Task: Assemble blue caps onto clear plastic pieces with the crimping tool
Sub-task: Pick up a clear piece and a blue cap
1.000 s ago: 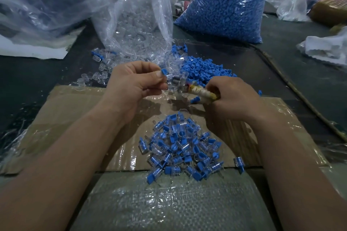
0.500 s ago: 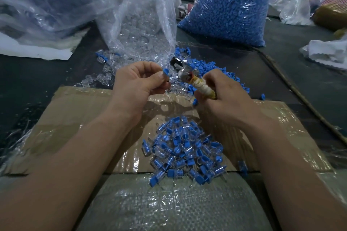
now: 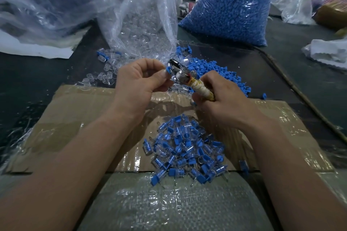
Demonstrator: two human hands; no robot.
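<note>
My left hand [image 3: 139, 78] pinches a small blue cap [image 3: 168, 70] between thumb and forefinger; any clear piece under it is hidden. The cap sits against the metal jaws of the crimping tool [image 3: 180, 74]. My right hand [image 3: 216, 95] grips the tool by its cream-wrapped handle, the head tilted up and to the left. A heap of assembled blue-capped clear pieces [image 3: 185, 148] lies on the cardboard sheet [image 3: 75, 118] below both hands. Loose blue caps [image 3: 210, 67] are spread behind the tool, and loose clear pieces [image 3: 105, 77] lie to the left.
A clear bag of transparent pieces [image 3: 140, 24] stands behind my left hand. A bag of blue caps [image 3: 231, 5] stands at the back right. More plastic bags [image 3: 47, 2] fill the far left, and white wrapping [image 3: 328, 52] lies at the right. A woven sack [image 3: 169, 204] lies nearest me.
My right hand has raised the tool from lying low and pointed its head up at the cap. My left hand has stayed in place, still pinching the cap.
</note>
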